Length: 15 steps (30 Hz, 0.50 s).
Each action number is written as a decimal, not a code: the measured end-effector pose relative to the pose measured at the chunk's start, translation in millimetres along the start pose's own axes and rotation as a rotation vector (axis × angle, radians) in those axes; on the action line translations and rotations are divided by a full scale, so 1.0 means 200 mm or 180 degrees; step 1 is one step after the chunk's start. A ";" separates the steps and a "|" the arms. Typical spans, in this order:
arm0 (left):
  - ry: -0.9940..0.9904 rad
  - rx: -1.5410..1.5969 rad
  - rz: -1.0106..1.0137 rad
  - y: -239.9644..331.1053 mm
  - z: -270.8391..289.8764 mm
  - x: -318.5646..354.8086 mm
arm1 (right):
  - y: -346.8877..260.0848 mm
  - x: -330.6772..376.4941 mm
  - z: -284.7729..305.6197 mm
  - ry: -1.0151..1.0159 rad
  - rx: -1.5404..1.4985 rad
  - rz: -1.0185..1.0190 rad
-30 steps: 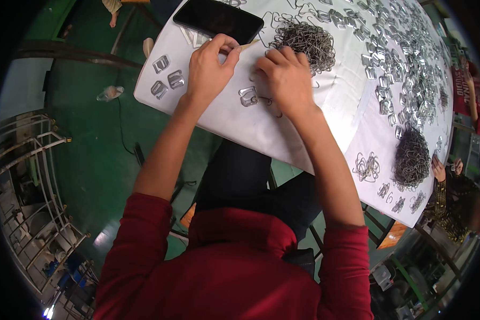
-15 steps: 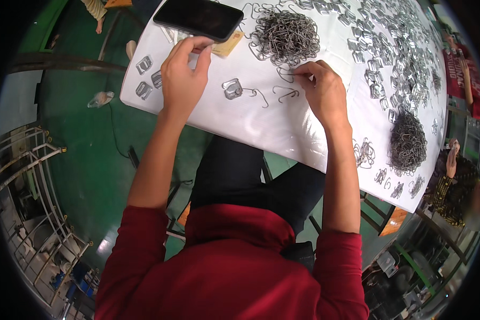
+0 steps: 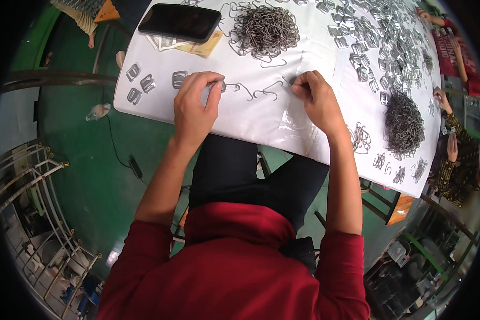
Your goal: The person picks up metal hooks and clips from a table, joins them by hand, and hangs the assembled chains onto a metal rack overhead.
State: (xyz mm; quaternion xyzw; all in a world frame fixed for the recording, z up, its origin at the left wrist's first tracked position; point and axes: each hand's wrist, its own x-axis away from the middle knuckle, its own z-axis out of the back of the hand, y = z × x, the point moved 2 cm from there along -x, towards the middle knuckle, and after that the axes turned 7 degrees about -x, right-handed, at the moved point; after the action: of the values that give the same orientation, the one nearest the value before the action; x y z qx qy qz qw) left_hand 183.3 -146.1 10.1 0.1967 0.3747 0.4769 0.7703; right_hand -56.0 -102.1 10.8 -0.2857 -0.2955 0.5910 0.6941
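Observation:
My left hand [image 3: 196,104] is closed near the table's front edge, thumb and finger pinching a small silver metal buckle [image 3: 222,87], partly hidden by the fingertips. A thin bent wire hook [image 3: 243,89] extends from that buckle to the right. Beside it lies another wire hook [image 3: 268,92]. My right hand [image 3: 319,101] is closed too, its fingertips pinched on a wire hook [image 3: 286,81] of which only the end shows. Just left of my left hand rests a loose buckle [image 3: 180,79]. Beyond my hands rises a tangled heap of wire hooks [image 3: 265,31].
At the back left a black phone [image 3: 179,22] lies on banknotes [image 3: 202,47]. Several buckles [image 3: 148,82] sit at the table's left. Many buckles [image 3: 365,42] spread across the right, beside a second hook heap [image 3: 404,125]. Other people's hands [image 3: 452,146] are at the far right edge.
My left hand has moved from beside the phone, toward me and right, onto the buckle. My right hand stays pinched and has come slightly nearer. The view has shifted slightly.

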 end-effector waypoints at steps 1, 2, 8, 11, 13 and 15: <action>-0.0012 -0.0004 -0.0016 0.00 0.00 0.01 | 0.00 0.02 0.00 0.0015 -0.0012 -0.0007; 0.0045 -0.0036 -0.0057 0.00 0.00 0.01 | 0.00 0.04 0.00 0.0194 0.0339 0.0059; -0.0175 -0.0529 -0.0557 0.02 -0.03 0.02 | -0.06 0.01 -0.03 0.0531 0.0552 0.0532; -0.0367 -0.0889 -0.0828 0.03 -0.06 0.03 | -0.10 -0.03 -0.07 0.0372 0.0581 0.0838; -0.0418 -0.1027 -0.0777 -0.01 -0.06 0.04 | -0.06 -0.05 -0.04 0.0633 0.0543 0.0660; -0.0181 -0.1251 -0.0638 -0.08 -0.03 0.05 | 0.00 -0.04 0.04 0.0890 0.0482 0.0296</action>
State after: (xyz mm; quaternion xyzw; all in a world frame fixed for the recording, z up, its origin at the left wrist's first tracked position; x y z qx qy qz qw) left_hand 190.3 -144.3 -8.8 0.0180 0.2705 0.4561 0.8476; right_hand -62.2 -110.3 15.1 -0.3254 -0.1371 0.5976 0.7199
